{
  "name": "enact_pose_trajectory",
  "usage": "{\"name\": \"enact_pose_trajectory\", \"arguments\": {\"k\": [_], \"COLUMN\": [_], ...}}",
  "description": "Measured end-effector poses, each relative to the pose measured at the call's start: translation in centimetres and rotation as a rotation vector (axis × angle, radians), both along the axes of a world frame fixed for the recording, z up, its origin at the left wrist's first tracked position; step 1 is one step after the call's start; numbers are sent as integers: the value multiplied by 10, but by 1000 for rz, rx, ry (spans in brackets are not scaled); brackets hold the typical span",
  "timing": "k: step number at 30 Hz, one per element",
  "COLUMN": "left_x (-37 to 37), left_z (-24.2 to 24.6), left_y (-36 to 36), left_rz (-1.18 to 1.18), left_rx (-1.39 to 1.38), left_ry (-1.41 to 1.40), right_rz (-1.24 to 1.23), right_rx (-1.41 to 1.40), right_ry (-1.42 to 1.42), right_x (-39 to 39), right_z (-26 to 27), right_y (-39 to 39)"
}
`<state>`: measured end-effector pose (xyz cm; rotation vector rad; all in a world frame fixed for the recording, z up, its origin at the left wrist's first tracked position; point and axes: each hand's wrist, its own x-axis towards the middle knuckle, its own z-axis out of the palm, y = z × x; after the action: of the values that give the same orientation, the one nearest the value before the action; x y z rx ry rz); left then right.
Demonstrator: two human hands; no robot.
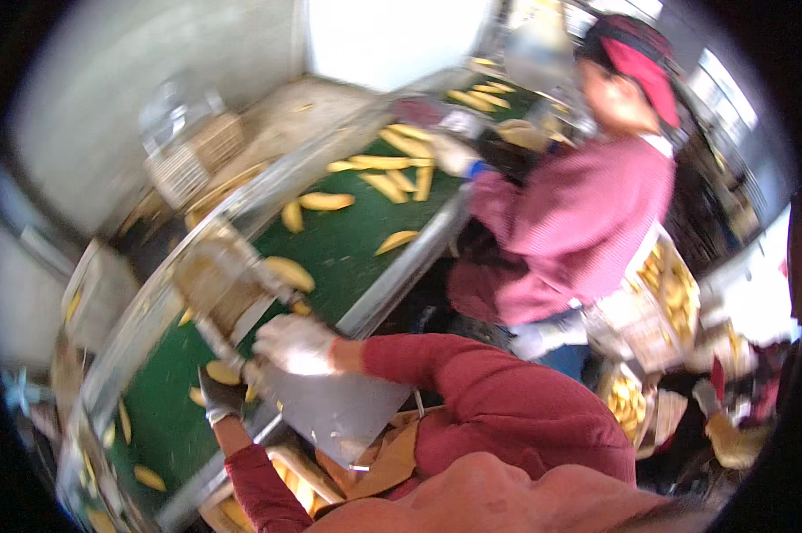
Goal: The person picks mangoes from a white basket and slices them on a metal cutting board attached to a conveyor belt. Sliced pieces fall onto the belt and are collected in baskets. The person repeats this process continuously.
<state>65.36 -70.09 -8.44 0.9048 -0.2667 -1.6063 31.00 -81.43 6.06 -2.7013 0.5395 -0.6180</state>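
Observation:
My left hand (225,398), in a dark glove with a pale cuff, is over the green conveyor belt (161,383). A long yellow produce piece (222,372) sits between its thumb and fingers, and further yellow pieces lie close by. My right hand (298,343), in a white glove, is at the upper end of a grey sheet (334,406) in front of my body. Blur hides whether its fingers hold anything. Just beyond it, a brown board with a pale frame (221,283) spans the belt. One larger yellow piece (289,274) rests past that board.
Across the belt's metal side rail (401,266), a person in a pink top (574,220) reaches over loose yellow pieces (388,183). Crates of yellow produce (667,286) stand behind that person. A basket (301,476) is below me. Plastic crates (194,160) sit by the wall.

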Motion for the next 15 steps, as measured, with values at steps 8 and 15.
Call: {"name": "enact_pose_trajectory", "arguments": {"k": [8,15], "left_x": [-217,-313], "left_z": [100,134], "left_y": [83,119], "left_rz": [326,206], "left_rx": [-387,-52], "left_ry": [20,-672], "right_rz": [33,94], "right_rx": [267,-267], "right_ry": [-375,-92], "right_x": [-34,-78], "right_z": [45,-15], "right_y": [66,73]}}
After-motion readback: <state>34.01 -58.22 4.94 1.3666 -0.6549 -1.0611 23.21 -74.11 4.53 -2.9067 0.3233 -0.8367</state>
